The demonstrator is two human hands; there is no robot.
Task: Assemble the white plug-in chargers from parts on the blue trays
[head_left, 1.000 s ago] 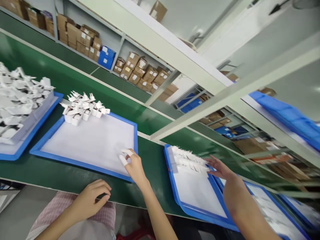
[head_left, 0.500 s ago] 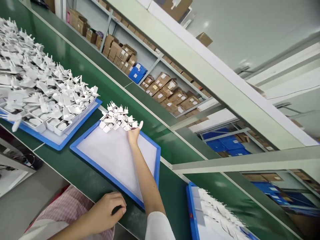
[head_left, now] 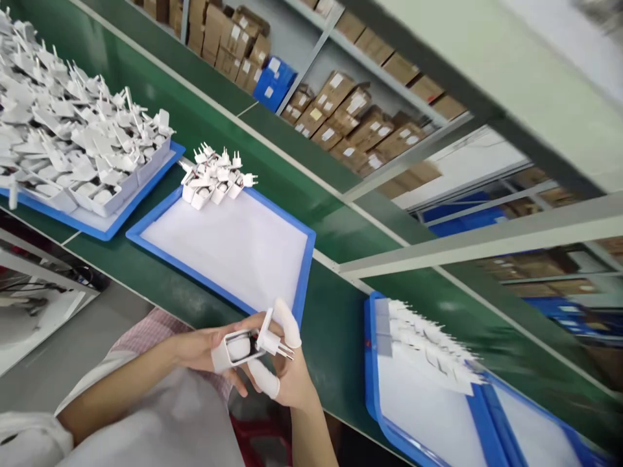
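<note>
Green worktop (head_left: 335, 350) is the biggest thing in my view, running beyond both hands and off to either side, with shelving (head_left: 311, 48) of brown boxes on the far side. Just past the hands I have a blue-rimmed tray (head_left: 238, 250), mostly bare white lining; to the left of the hands sits a second tray (head_left: 144, 193) under a heaped pile (head_left: 82, 130) of white units, and well to their right a third tray (head_left: 423, 402) carries white units in rows (head_left: 428, 344). Beyond the hands, at the far left corner of the middle tray, I see a small cluster (head_left: 214, 178) of the same units, pins outward. Nearest me, the left hand (head_left: 204, 347) is closed around the casing end of one white plug unit (head_left: 222, 359), which lies between the two hands, lifted off the bench. The right hand (head_left: 292, 373) is clamped on its plug end, pale finger covers (head_left: 288, 324) above and below, though I cannot tell every contact point. The casing is open, a rounded part and something dark showing inside, and the plug cap (head_left: 268, 337) stands out at an angle. I judge this a two-handed handling step; the next move calls for a steady left grip and light right fingers, since the angled cap looks loosely attached.
</note>
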